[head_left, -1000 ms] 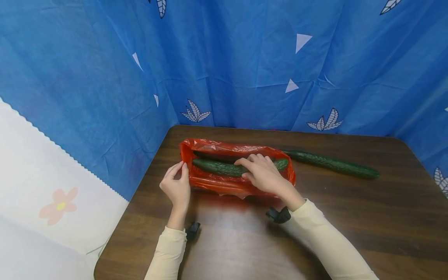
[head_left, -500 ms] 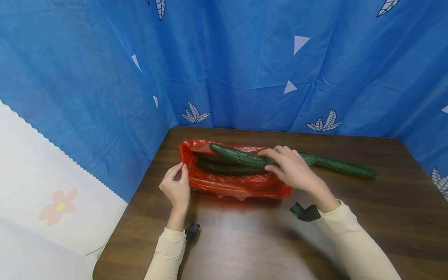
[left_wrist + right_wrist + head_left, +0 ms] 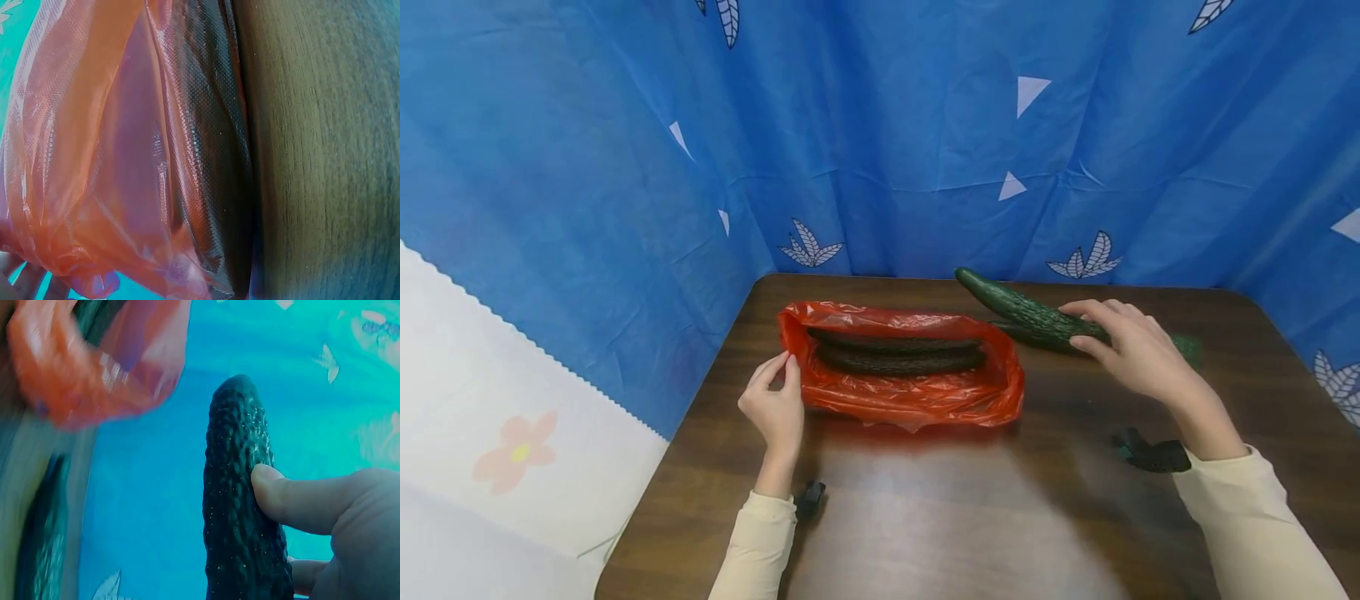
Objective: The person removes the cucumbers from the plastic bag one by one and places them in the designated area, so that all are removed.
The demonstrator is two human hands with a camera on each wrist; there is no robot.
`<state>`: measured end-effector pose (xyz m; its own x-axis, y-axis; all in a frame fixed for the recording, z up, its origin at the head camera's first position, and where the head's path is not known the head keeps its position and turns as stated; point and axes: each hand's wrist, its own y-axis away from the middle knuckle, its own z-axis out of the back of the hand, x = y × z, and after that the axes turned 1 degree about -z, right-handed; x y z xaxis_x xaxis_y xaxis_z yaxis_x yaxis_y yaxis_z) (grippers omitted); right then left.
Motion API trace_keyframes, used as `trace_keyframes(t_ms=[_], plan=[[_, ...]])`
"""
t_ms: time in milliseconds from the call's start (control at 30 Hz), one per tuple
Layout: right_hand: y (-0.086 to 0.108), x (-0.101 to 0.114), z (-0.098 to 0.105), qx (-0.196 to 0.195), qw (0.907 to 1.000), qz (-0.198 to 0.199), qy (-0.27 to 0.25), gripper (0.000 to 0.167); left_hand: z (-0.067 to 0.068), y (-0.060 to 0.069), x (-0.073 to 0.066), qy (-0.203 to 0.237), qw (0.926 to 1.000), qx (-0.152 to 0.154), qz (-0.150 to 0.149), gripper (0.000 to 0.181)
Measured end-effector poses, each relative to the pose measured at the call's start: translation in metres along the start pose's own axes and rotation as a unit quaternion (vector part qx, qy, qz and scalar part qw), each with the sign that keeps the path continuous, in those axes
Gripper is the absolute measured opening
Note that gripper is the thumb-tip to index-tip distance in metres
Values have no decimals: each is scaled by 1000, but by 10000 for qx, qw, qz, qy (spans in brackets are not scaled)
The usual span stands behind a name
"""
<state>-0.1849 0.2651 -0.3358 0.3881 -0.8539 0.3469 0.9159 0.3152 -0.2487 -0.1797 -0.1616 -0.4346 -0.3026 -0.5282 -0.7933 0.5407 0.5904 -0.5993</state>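
Observation:
My left hand (image 3: pixel 777 408) pinches the left rim of a red plastic bag (image 3: pixel 910 410), whose mouth gapes upward. Two dark green cucumbers lie side by side inside, the nearer cucumber (image 3: pixel 898 363) more fully exposed. To the right of the bag, my right hand (image 3: pixel 1131 350) grips another cucumber (image 3: pixel 1018 308) above the table, its far end pointing up and left. In the right wrist view the thumb presses against the bumpy skin of this cucumber. Below it a further cucumber (image 3: pixel 47 537) rests on the table, partly covered in the head view by the held one and the hand.
The brown wooden table (image 3: pixel 925 517) has rounded corners. A blue patterned curtain (image 3: pixel 910 150) hangs behind its back edge, with white cloth (image 3: pixel 505 392) at the left. Dark camera mounts (image 3: pixel 1153 454) sit on both wrists.
My right hand has lifted a cucumber out of the bag and carried it right, over the one on the table. The left hand has kept its pinch on the bag's rim.

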Motion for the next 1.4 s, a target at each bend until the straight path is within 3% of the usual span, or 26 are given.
trace_keyframes(t_ms=[233, 533, 1133, 1400], plan=[[20, -32, 6, 266, 9981, -553, 79, 42, -1, 1, -1, -47, 10000, 34, 1, 12], [31, -56, -6, 604, 9929, -1025, 50, 43, -1, 1, 1, -151, 9999, 60, -1, 12], [43, -87, -30, 1171, 9871, -1089, -39, 45, -1, 0, 2, -101, 9999, 26, -15, 12], [43, -95, -44, 1200, 9872, -1044, -151, 43, -1, 1, 1, -65, 10000, 55, -29, 12]])
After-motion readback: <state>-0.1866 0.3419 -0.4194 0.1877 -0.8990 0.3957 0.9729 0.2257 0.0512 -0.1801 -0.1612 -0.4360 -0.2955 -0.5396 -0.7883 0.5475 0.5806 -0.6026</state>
